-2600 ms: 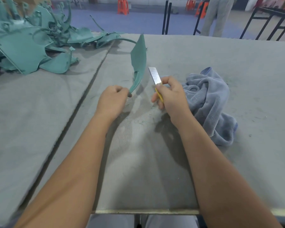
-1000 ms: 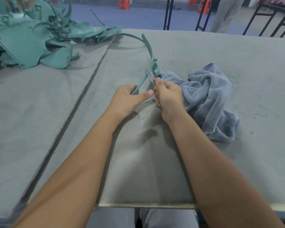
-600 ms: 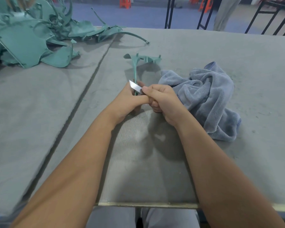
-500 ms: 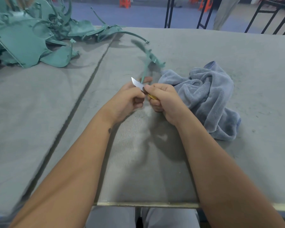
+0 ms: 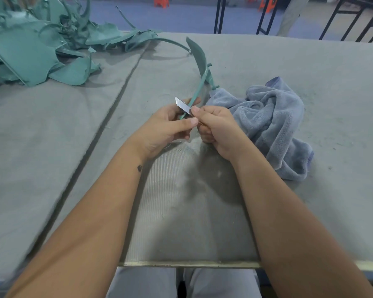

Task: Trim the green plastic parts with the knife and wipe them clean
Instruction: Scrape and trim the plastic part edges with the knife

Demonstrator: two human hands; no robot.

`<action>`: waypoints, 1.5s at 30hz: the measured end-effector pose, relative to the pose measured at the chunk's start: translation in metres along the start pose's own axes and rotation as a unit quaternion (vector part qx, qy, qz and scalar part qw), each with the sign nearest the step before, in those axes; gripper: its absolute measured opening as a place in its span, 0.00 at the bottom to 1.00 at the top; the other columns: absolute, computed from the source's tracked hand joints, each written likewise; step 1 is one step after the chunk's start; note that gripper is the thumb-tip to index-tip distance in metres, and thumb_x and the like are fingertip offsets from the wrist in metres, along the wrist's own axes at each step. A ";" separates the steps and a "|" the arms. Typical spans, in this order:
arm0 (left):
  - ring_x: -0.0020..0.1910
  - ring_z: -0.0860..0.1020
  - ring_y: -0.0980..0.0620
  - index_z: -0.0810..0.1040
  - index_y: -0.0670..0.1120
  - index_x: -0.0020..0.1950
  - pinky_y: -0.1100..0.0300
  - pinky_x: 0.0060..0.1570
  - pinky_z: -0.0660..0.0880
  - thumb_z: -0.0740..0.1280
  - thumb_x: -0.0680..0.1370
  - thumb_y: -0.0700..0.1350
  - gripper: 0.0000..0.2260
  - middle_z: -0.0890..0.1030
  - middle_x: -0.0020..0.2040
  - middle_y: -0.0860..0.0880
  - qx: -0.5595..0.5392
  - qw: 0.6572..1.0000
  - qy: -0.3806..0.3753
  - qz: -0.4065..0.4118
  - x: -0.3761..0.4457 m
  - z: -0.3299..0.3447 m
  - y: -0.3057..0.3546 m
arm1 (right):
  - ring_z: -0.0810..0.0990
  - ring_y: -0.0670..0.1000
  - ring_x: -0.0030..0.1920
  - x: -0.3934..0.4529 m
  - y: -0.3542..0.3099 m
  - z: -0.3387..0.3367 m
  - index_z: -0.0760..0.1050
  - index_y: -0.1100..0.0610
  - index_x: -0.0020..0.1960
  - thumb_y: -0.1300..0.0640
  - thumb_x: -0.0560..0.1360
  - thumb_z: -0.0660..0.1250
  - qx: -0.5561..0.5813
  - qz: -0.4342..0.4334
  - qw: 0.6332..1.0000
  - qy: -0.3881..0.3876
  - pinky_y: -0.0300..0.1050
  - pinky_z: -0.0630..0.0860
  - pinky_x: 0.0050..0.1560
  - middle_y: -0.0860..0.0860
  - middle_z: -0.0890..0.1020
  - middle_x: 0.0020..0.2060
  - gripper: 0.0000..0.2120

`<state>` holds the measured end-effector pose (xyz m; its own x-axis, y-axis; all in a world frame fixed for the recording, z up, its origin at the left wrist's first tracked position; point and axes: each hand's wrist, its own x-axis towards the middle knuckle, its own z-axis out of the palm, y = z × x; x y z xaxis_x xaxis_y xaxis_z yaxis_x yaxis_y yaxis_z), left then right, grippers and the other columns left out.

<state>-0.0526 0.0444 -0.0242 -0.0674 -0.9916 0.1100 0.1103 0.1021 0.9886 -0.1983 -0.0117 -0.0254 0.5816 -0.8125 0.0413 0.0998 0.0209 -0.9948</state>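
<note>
Two hands work together: left hand (image 5: 166,125) grips a curved green plastic strip (image 5: 199,72), right hand (image 5: 215,127) pinches a flat steel knife (image 5: 183,105).

Grey felt-covered table (image 5: 289,61) in a workshop with a blue floor (image 5: 181,16).
A dark seam (image 5: 108,117) runs lengthwise down the covering; beyond the far edge stand black metal frames (image 5: 220,16), orange stools (image 5: 160,1), and a person's light trouser leg (image 5: 292,16).

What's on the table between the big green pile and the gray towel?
In the head view, the curved green part held by the left hand rises between the pile and towel.
</note>
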 end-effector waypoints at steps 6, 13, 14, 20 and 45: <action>0.30 0.69 0.56 0.78 0.35 0.60 0.65 0.35 0.72 0.67 0.79 0.43 0.13 0.72 0.33 0.53 0.077 0.992 0.095 0.005 0.003 0.002 -0.001 | 0.57 0.44 0.21 0.004 0.006 0.005 0.68 0.52 0.26 0.59 0.79 0.62 -0.036 -0.022 0.997 0.061 0.35 0.55 0.22 0.46 0.63 0.20 0.22; 0.26 0.67 0.56 0.76 0.32 0.45 0.65 0.30 0.68 0.67 0.80 0.43 0.13 0.69 0.29 0.49 0.141 0.980 0.138 0.018 0.006 0.004 -0.002 | 0.59 0.42 0.21 0.009 0.009 0.008 0.68 0.56 0.29 0.60 0.79 0.64 -0.037 -0.050 0.990 0.127 0.34 0.59 0.23 0.46 0.65 0.20 0.20; 0.26 0.66 0.55 0.75 0.29 0.45 0.64 0.29 0.67 0.66 0.80 0.43 0.15 0.68 0.30 0.47 0.156 0.978 0.140 0.018 0.006 0.004 -0.003 | 0.59 0.42 0.21 0.010 0.008 0.008 0.67 0.56 0.29 0.60 0.79 0.64 -0.026 -0.052 0.990 0.128 0.34 0.58 0.23 0.45 0.64 0.20 0.20; 0.24 0.67 0.52 0.78 0.36 0.39 0.57 0.31 0.62 0.66 0.80 0.41 0.11 0.71 0.28 0.46 0.172 0.981 0.079 -0.041 -0.002 -0.005 0.003 | 0.57 0.42 0.20 0.014 0.004 0.007 0.65 0.56 0.31 0.57 0.81 0.62 0.040 -0.020 0.987 0.157 0.36 0.56 0.20 0.45 0.63 0.20 0.19; 0.41 0.77 0.48 0.81 0.48 0.58 0.54 0.45 0.75 0.63 0.80 0.42 0.10 0.79 0.41 0.47 0.372 0.914 0.157 -0.050 -0.006 -0.030 0.012 | 0.76 0.47 0.32 0.014 -0.009 -0.012 0.72 0.53 0.42 0.51 0.81 0.61 0.150 0.021 0.961 0.231 0.42 0.78 0.37 0.49 0.76 0.32 0.10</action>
<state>-0.0210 0.0490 -0.0160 0.2597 -0.9609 0.0956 -0.5928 -0.0804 0.8013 -0.2011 -0.0306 -0.0168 0.1774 -0.9776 -0.1129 0.3534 0.1704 -0.9198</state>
